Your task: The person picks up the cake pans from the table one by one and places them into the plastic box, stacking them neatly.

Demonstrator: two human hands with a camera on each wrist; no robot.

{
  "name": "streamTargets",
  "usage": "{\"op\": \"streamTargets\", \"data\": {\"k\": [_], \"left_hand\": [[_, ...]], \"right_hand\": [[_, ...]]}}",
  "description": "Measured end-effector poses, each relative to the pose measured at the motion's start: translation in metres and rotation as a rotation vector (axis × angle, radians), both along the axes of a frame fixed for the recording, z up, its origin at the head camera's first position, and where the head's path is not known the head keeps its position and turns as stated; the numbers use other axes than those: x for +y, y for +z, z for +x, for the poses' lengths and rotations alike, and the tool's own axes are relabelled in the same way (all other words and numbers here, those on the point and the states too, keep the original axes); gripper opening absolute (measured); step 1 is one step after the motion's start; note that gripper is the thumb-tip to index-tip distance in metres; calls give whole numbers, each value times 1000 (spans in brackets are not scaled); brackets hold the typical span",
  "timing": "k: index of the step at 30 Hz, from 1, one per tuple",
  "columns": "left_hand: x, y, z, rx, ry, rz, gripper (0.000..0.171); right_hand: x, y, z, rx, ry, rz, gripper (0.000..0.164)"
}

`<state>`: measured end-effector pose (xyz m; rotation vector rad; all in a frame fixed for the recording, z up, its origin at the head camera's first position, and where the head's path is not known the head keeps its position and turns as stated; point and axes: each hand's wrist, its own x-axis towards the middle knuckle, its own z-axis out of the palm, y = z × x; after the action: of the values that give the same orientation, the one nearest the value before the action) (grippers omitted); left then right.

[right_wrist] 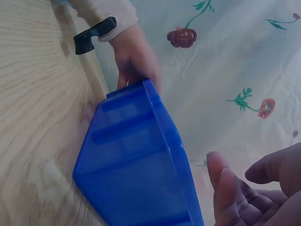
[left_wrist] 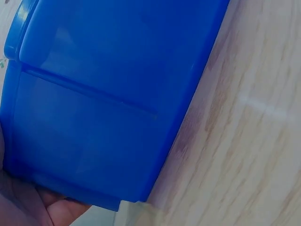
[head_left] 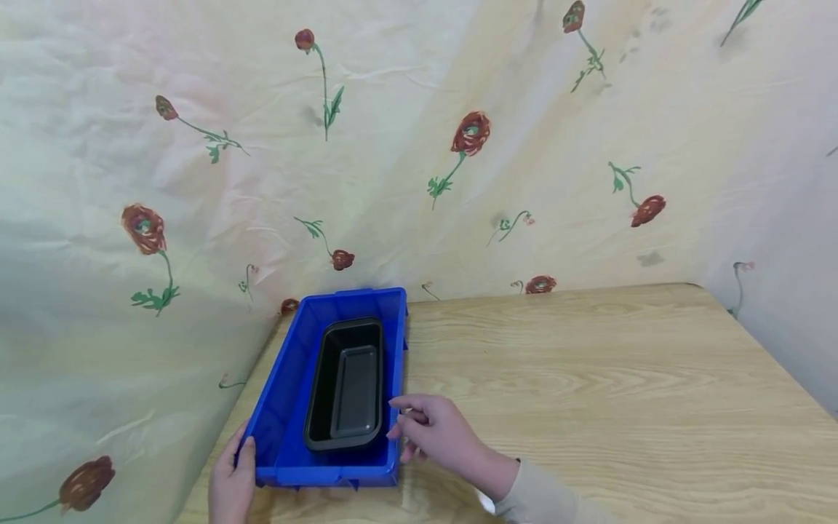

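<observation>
A blue plastic bin (head_left: 304, 477) stands at the left end of the table, and inside it lies a dark loaf pan (head_left: 356, 393), its hollow facing up. My left hand (head_left: 232, 480) grips the bin's near left corner, thumb over the rim. In the left wrist view the bin's outer wall (left_wrist: 94, 117) covers most of the picture, with part of the left hand (left_wrist: 28, 202) under its edge. Beside the bin's right wall is my right hand (head_left: 441, 433), fingers loosely bent and holding nothing. The right wrist view shows that hand (right_wrist: 254, 193) apart from the rim.
The wood-grain table (head_left: 589, 386) extends to the right of the bin. A flower-patterned cloth (head_left: 393, 160) hangs behind the table and along its left side. A black strap piece (right_wrist: 96, 35) sits on the left wrist.
</observation>
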<state>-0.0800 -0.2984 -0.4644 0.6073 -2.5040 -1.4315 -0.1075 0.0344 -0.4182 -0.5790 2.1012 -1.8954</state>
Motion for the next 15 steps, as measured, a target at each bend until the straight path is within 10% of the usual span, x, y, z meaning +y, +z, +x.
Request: {"op": "streamTargets", "data": {"k": [10, 15], "left_hand": [[9, 13, 1, 37, 30, -412, 46], [21, 25, 3, 83, -21, -467, 50]], "right_hand": [[36, 3, 5, 21, -23, 13, 37], [56, 3, 8, 22, -22, 20, 38]]}}
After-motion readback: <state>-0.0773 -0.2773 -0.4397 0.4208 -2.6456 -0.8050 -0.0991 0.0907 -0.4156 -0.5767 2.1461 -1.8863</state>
